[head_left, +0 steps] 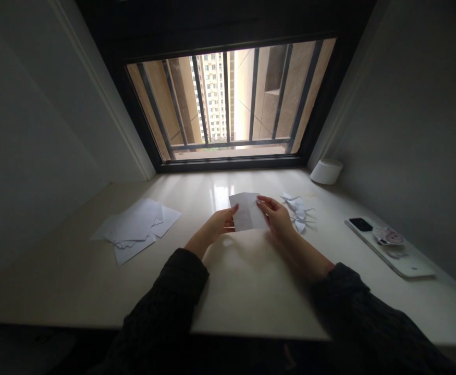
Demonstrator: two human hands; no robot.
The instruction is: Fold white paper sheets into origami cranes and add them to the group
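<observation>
A sheet of white paper [246, 211] is held up just above the sill, roughly square with a faint crease down it. My left hand [223, 220] grips its left edge, thumb in front and fingers behind. At the upper right edge, my right hand [275, 212] pinches the same sheet between thumb and fingertips. Right of that hand lie several small folded paper cranes [298, 211] in a loose cluster. A messy stack of white paper sheets [136, 224] rests to the left.
The pale windowsill [251, 291] ends in a front edge near my body. A phone [392, 250] with a round cartoon grip lies at the right. In the back right corner stands a white cylindrical object [327, 172]. A dark-framed window [228, 165] with bars closes the back.
</observation>
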